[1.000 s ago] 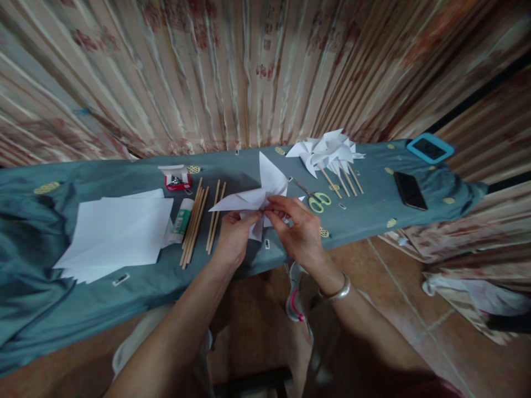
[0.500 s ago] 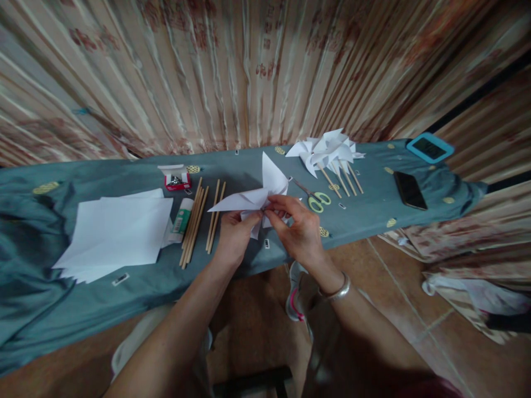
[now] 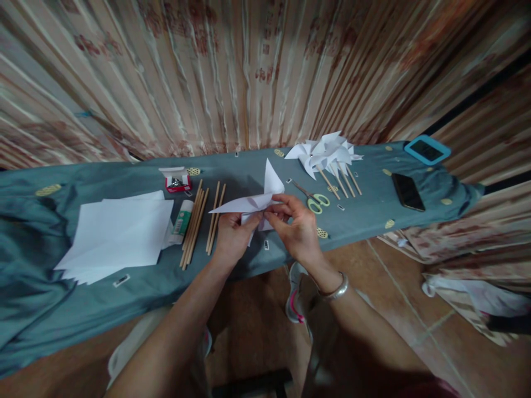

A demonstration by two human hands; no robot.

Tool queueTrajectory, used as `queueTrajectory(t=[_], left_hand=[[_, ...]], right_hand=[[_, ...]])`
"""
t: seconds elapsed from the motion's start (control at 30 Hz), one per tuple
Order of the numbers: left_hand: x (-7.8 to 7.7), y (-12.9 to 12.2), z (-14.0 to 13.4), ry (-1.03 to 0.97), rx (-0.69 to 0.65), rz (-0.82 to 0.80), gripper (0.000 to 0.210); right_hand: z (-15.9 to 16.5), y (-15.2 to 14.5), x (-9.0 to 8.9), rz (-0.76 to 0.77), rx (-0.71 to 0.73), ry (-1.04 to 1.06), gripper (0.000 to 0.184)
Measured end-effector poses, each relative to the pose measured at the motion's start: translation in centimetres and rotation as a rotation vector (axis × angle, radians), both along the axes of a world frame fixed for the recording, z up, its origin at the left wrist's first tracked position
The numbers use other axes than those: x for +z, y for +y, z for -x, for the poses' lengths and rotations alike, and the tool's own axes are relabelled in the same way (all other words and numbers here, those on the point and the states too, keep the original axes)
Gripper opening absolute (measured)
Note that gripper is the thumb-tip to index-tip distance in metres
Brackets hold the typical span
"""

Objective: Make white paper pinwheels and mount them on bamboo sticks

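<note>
Between my hands is a white paper pinwheel [image 3: 249, 203], held over the front part of the cloth-covered table. My left hand [image 3: 232, 235] pinches its near side, thumb toward the centre. My right hand [image 3: 296, 226] is closed at the pinwheel's middle, thumb and fingertips pressed together there. Whether a small pin sits in those fingertips is too small to make out. One long blade points left and another stands up at the back; the near blades are partly hidden by my fingers. Scissors [image 3: 316, 202] with green handles lie just right of my right hand.
On the left are a stack of white paper [image 3: 120, 232], a glue stick [image 3: 182, 218], several wooden sticks [image 3: 194, 229] and a red box of metal pins [image 3: 177, 182]. Finished pinwheels [image 3: 327, 152] lie at the back right, near a phone [image 3: 408, 192] and a blue-framed device [image 3: 427, 150].
The pinwheel has tilted flatter, its upright back blade now looking narrower and lower. Both hands keep their grip in nearly the same place.
</note>
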State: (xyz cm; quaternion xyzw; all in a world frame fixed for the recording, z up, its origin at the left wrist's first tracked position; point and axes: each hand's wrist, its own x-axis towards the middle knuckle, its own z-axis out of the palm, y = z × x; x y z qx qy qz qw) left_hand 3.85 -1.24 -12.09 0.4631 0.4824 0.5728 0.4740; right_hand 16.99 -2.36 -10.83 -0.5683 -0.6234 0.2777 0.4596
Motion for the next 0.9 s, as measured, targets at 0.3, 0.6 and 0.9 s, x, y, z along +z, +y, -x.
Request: queueTrajectory(t=[0.3,0.6,0.9], left_hand=[[-0.4,0.0,0.4,0.022,0.012,-0.031,0.013],[-0.4,-0.1,0.6,0.057,0.031,-0.020,0.012],[-0.2,-0.1,0.7,0.010,-0.008,-0.014,0.015]], right_hand=[[0.3,-0.1,0.5,-0.029,-0.081,-0.081,0.050],[0.1,0.0,0.0,-0.182,-0.138,-0.196,0.067],[-0.7,0.9,-1.4,-0.043,0.031,0.051,0.086]])
